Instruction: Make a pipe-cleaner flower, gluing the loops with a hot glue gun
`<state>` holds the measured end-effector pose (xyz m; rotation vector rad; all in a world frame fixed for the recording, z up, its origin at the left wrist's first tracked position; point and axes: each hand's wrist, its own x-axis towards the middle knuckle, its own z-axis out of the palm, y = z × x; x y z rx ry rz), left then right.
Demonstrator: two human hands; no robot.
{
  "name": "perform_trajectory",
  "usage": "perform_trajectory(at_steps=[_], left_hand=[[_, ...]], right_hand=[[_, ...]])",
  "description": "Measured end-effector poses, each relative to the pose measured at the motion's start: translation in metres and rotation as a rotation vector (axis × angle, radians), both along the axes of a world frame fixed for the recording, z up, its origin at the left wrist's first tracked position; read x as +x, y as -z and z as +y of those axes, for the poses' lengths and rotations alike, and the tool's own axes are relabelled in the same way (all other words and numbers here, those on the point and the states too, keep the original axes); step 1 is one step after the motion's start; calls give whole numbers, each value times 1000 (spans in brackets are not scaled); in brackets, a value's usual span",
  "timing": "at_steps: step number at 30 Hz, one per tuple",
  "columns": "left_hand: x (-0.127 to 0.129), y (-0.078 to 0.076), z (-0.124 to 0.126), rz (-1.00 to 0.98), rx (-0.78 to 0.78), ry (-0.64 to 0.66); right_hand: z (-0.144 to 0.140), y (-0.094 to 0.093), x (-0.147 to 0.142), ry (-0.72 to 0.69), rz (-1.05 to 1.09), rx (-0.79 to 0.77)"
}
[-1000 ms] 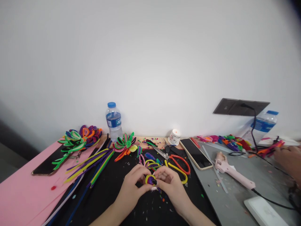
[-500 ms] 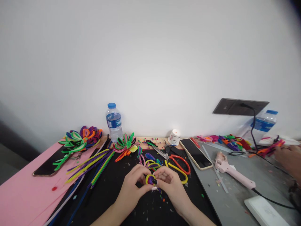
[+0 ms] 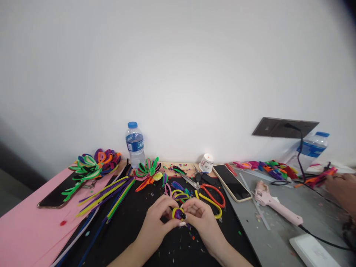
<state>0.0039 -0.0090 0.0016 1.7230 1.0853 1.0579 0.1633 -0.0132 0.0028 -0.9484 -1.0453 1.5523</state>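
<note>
Both my hands meet over the black mat (image 3: pixel 130 226) at the table's front middle. My left hand (image 3: pixel 157 218) and my right hand (image 3: pixel 201 218) pinch a small coiled pipe-cleaner piece (image 3: pixel 177 213), yellow around a purple centre. Just behind it lie loose bent pipe cleaners (image 3: pixel 179 193) in purple, yellow and pink. Red-handled scissors (image 3: pixel 211 193) lie to the right of my fingers, with a yellow pipe-cleaner loop (image 3: pixel 213 204) beside them.
Straight pipe cleaners (image 3: pixel 107 193) and finished flowers (image 3: pixel 94 165) (image 3: pixel 147 172) lie left, on pink sheets (image 3: pixel 25 226) with a dark phone (image 3: pixel 54 194). Water bottle (image 3: pixel 135 144), tape roll (image 3: pixel 206 163), phone (image 3: pixel 231 181), pink glue gun (image 3: pixel 274 205) and another person's hand (image 3: pixel 343 189) at right.
My fingers shifted slightly around the coil; the view tilted a little. The other person's hand at right moved slightly.
</note>
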Motion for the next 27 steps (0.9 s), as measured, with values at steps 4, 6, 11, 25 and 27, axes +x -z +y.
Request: perform_trajectory(at_steps=[4, 6, 11, 25, 27], left_hand=[[0, 0, 0, -3, -7, 7], [0, 0, 0, -2, -7, 10], [-1, 2, 2, -6, -7, 12], [-1, 2, 2, -19, -21, 42], [-2, 2, 2, -22, -25, 42]], right_hand=[[0, 1, 0, -5, -7, -3], [0, 1, 0, -5, -16, -3], [1, 0, 1, -8, -17, 0], [1, 2, 2, -32, -21, 13], [1, 2, 2, -34, -19, 15]])
